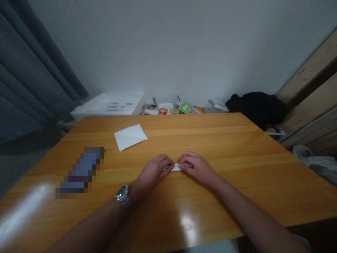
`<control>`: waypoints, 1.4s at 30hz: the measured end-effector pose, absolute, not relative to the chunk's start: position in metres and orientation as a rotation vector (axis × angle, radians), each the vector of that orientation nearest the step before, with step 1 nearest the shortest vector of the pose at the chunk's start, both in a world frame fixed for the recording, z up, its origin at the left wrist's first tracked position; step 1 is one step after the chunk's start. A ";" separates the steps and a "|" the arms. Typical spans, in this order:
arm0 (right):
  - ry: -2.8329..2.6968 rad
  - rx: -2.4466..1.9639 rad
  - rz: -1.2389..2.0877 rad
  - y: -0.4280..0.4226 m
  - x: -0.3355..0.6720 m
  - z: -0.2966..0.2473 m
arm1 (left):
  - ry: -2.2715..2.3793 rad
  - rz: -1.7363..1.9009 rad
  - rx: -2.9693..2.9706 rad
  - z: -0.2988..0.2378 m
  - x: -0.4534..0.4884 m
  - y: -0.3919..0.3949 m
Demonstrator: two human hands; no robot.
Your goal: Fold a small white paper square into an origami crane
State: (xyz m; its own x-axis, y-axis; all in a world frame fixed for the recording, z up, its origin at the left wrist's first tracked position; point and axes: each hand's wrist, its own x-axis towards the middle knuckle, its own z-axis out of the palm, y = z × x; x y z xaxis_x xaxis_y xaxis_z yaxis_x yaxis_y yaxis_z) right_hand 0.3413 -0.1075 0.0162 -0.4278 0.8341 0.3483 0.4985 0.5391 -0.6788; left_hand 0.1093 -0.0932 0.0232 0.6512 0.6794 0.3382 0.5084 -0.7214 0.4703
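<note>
A small folded strip of white paper [176,167] lies low over the wooden table [226,140], between my two hands. My left hand [154,169], with a metal watch [123,195] on its wrist, pinches the strip's left end. At the other end, my right hand [197,166] has its thumb and fingers closed on the paper. Both sets of fingers cover much of the strip, so its full shape is hidden. Farther back and to the left rests a white notebook sheet [131,137] with a perforated edge and a crease.
A pixelated, phone-like object [81,170] lies on the table's left. Beyond the far edge stand a white foam tray [105,103], a green packet [190,108] among small items, and a black cloth-like heap [258,107]. A grey curtain [31,63] hangs left.
</note>
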 end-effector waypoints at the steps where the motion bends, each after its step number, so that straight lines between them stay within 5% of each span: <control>1: -2.105 -1.077 0.642 -0.108 0.341 0.016 | 0.949 0.714 2.536 0.023 0.109 -0.093; 42: -2.182 -1.122 0.480 -0.105 0.332 0.008 | 1.059 0.730 2.546 0.008 0.113 -0.086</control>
State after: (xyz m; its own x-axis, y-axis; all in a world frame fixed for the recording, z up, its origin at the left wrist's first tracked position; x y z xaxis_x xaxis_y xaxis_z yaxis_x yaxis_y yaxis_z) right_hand 0.3317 -0.1046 0.0078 -0.4385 0.8203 0.3671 0.5902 0.5709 -0.5707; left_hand 0.1131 -0.0861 0.0078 0.6016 0.7223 0.3411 0.5763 -0.6882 0.4408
